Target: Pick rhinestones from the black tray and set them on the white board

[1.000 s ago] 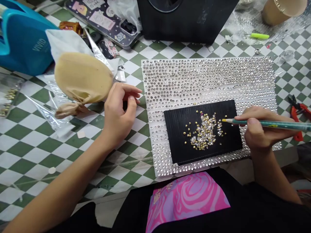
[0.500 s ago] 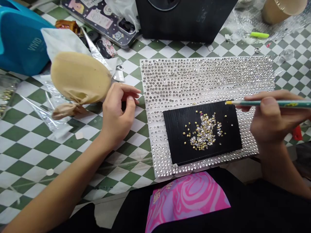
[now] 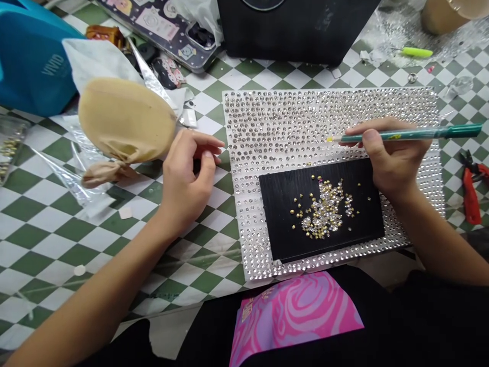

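My right hand (image 3: 385, 158) grips a green picker pen (image 3: 412, 134), its yellow tip over the rows of the rhinestone-covered white board (image 3: 267, 122). On that board lies a black tray (image 3: 282, 214) with a loose pile of rhinestones (image 3: 324, 209), just below my right hand. My left hand (image 3: 187, 173) rests on the table at the board's left edge, fingers curled and pinched together; whether they hold anything is hidden.
A tan fabric pouch (image 3: 126, 122) and clear plastic bags lie left of my left hand. A blue bag (image 3: 30, 61), a phone (image 3: 160, 25) and a black box (image 3: 298, 25) stand behind. Red pliers (image 3: 470, 188) lie at the right, a pink packet (image 3: 294, 316) on my lap.
My right hand has lifted the pen from the black tray and carried it up and left, over the board's rhinestone rows. My left hand has stayed put.
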`<state>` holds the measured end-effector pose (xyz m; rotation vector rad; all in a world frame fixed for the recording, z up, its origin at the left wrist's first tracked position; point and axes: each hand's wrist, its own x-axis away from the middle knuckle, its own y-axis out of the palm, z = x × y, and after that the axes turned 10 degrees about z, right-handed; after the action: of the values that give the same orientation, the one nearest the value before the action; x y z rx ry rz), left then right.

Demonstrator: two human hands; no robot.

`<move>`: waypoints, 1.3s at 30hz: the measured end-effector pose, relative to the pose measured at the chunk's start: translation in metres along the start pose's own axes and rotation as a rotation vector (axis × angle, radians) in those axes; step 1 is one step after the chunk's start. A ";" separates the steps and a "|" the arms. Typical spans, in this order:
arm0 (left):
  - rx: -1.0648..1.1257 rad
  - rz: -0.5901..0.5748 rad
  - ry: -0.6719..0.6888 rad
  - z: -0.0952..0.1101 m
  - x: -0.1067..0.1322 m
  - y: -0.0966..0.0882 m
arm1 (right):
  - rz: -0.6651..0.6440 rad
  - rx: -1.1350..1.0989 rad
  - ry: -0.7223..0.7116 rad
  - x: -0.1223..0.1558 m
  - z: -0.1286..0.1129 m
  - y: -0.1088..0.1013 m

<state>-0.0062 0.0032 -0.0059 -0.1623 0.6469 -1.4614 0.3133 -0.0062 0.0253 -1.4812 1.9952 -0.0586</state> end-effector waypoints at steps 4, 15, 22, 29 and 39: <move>-0.011 -0.002 -0.011 0.001 -0.001 0.000 | -0.042 0.054 -0.016 0.002 0.000 -0.002; -0.015 0.005 0.024 0.000 -0.001 0.000 | 0.088 -0.045 -0.035 0.002 0.000 0.001; -0.024 0.020 0.046 -0.001 -0.002 0.002 | 0.012 0.055 -0.157 0.006 -0.026 -0.017; -0.024 0.017 0.037 -0.001 -0.002 0.001 | -0.103 0.087 -0.092 0.036 -0.041 -0.023; -0.021 0.016 0.045 -0.003 -0.001 0.002 | -0.052 0.036 -0.037 0.045 -0.027 -0.022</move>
<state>-0.0062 0.0055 -0.0089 -0.1405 0.6983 -1.4467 0.3111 -0.0621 0.0349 -1.5005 1.9168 -0.0875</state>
